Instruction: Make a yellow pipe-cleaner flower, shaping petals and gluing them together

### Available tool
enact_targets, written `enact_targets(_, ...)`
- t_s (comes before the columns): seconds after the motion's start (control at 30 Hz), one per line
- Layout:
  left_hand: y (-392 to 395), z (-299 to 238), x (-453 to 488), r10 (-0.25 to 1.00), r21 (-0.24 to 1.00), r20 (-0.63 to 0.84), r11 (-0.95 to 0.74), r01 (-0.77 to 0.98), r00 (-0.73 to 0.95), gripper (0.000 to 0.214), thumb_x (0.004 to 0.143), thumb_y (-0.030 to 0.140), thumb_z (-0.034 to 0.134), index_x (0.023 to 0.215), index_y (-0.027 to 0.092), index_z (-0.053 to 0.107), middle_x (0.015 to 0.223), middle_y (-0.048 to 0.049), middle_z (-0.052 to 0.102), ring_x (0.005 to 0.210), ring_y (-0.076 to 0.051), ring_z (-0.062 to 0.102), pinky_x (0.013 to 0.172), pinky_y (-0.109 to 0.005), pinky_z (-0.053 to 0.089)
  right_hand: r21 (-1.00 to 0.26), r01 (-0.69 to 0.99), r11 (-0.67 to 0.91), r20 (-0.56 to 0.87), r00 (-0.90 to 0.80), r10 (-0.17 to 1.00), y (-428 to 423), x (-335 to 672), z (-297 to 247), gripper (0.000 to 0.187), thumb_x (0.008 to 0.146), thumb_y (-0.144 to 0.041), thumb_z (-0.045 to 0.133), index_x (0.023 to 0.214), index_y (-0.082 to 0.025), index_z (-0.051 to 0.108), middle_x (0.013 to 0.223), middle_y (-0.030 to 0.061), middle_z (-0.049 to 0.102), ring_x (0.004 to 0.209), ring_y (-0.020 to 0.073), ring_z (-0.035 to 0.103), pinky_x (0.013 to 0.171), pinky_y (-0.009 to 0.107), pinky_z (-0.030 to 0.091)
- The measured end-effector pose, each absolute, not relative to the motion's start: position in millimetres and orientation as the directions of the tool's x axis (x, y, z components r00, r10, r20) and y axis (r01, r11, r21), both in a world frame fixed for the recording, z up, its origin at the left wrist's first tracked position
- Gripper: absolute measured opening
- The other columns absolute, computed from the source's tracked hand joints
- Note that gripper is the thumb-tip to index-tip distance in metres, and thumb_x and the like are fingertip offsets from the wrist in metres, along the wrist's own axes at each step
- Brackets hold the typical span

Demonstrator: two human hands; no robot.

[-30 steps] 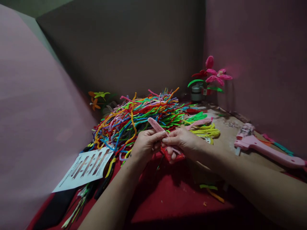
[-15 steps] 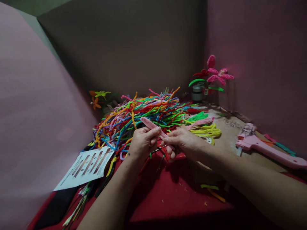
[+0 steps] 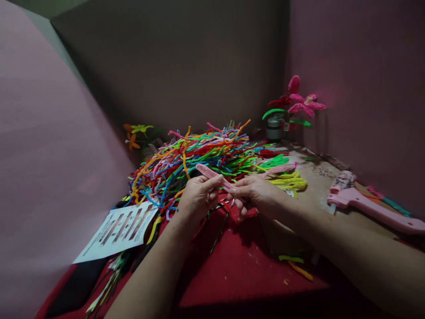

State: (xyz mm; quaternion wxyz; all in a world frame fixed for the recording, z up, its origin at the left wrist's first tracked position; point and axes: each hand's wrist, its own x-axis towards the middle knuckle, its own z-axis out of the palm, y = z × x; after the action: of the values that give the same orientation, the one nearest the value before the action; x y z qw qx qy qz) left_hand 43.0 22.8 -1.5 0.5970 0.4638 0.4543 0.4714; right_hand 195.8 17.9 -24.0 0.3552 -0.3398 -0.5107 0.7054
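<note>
Between my two hands is a pink pipe-cleaner petal (image 3: pixel 206 171), a flat fuzzy strip slanting from upper left down to the right. My left hand (image 3: pixel 198 195) pinches it around the middle with thumb and fingers. At its lower right end, my right hand (image 3: pixel 249 193) closes on it, thumb on top; the fingers hide that tip. Right behind the petal rises a large heap of many-coloured pipe cleaners (image 3: pixel 199 153). Beneath my hands lie some red pipe cleaners and thin dark green stems (image 3: pixel 219 232) on the red cloth (image 3: pixel 229 274).
On the right lies a pink glue gun (image 3: pixel 368 206); nearer are yellow and orange scraps (image 3: pixel 299 266). Pink flowers (image 3: pixel 307 105) stand behind a small grey jar (image 3: pixel 274 128). A printed sheet (image 3: pixel 116 232) and yellow-black pliers (image 3: pixel 153 230) lie left. Bundled yellow pipe cleaners (image 3: pixel 290 181) sit beside the heap.
My right hand has shifted slightly along the pink petal, its fingers a little more curled. My left hand keeps its pinch almost unmoved. The view has tilted very slightly.
</note>
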Motion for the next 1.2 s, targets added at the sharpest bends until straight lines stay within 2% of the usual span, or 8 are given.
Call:
enact_targets(0.07,25,3,38,0.999,0.994,-0.022,0.027,-0.109,0.049,0.028,0.059,0.035,0.071,0.067,0.014,0.054,0.049,0.0060,0.043,0.036,-0.003,0.034,0.037,-0.017,0.026,-0.962,-0.129,-0.242,-0.148,-0.500,0.853,18,197,-22,0.014,0.075,-0.018,0.052,0.066,-0.010,0.059,0.041,-0.0021,0.053,0.032,0.0087,0.050,0.036,0.021,0.045)
enact_targets(0.17,26,13,27,0.931,0.931,0.348,-0.330,0.158,-0.105,0.031,0.062,0.031,0.069,0.089,0.020,0.059,0.075,0.0011,0.056,0.056,-0.008,0.051,0.050,-0.019,0.039,-0.962,-0.070,-0.264,-0.199,-0.480,0.854,19,199,-18,0.014,0.075,-0.017,0.050,0.065,-0.010,0.059,0.042,-0.0024,0.052,0.030,0.0085,0.049,0.034,0.020,0.042)
enact_targets(0.27,23,21,22,0.737,0.570,0.656,-0.627,0.532,0.166,0.026,0.067,0.026,0.065,0.094,0.024,0.064,0.098,-0.0034,0.059,0.092,-0.017,0.052,0.079,-0.029,0.041,-0.969,0.002,-0.248,-0.220,-0.472,0.854,19,200,-15,0.014,0.074,-0.015,0.050,0.063,-0.010,0.058,0.041,-0.0025,0.052,0.028,0.0077,0.047,0.030,0.017,0.035)
enact_targets(0.33,21,21,23,0.643,0.332,0.628,-0.731,0.596,0.439,0.019,0.071,0.025,0.062,0.089,0.024,0.067,0.102,-0.0049,0.061,0.102,-0.020,0.048,0.089,-0.034,0.035,-0.973,0.043,-0.226,-0.218,-0.481,0.849,19,200,-15,0.015,0.072,-0.014,0.051,0.059,-0.011,0.056,0.040,-0.0024,0.052,0.026,0.0067,0.045,0.028,0.016,0.032)
enact_targets(0.43,22,15,28,0.591,0.198,0.458,-0.796,0.572,0.664,0.013,0.076,0.026,0.057,0.083,0.025,0.068,0.096,-0.0045,0.065,0.094,-0.019,0.052,0.093,-0.036,0.029,-0.977,0.095,-0.191,-0.213,-0.503,0.838,20,200,-16,0.019,0.068,-0.011,0.049,0.049,-0.012,0.051,0.039,-0.0014,0.052,0.026,0.0062,0.044,0.030,0.016,0.034)
enact_targets(0.67,21,7,32,0.607,0.239,0.322,-0.795,0.558,0.727,0.017,0.079,0.024,0.051,0.077,0.025,0.068,0.075,-0.0018,0.068,0.073,-0.015,0.057,0.094,-0.032,0.024,-0.967,0.240,-0.088,-0.212,-0.565,0.798,23,204,-20,0.012,0.064,-0.013,0.049,0.056,-0.012,0.057,0.040,-0.0025,0.053,0.026,0.0066,0.044,0.029,0.017,0.031)
enact_targets(0.87,15,9,35,0.658,0.338,0.336,-0.752,0.566,0.674,0.017,0.074,0.019,0.055,0.072,0.026,0.071,0.066,-0.0024,0.066,0.068,-0.016,0.054,0.072,-0.024,0.037,-0.947,0.319,-0.045,-0.235,-0.588,0.774,23,206,-16,0.012,0.068,-0.016,0.049,0.059,-0.013,0.057,0.039,-0.0032,0.051,0.027,0.0076,0.045,0.029,0.017,0.030)
enact_targets(1.2,17,4,33,0.609,0.254,0.322,-0.793,0.554,0.725,0.019,0.076,0.017,0.053,0.067,0.022,0.069,0.062,-0.0026,0.064,0.067,-0.015,0.053,0.071,-0.024,0.038,-0.939,0.343,-0.016,-0.230,-0.595,0.770,22,208,-14,0.014,0.069,-0.016,0.050,0.055,-0.014,0.053,0.038,-0.0039,0.049,0.028,0.0071,0.045,0.031,0.017,0.031)
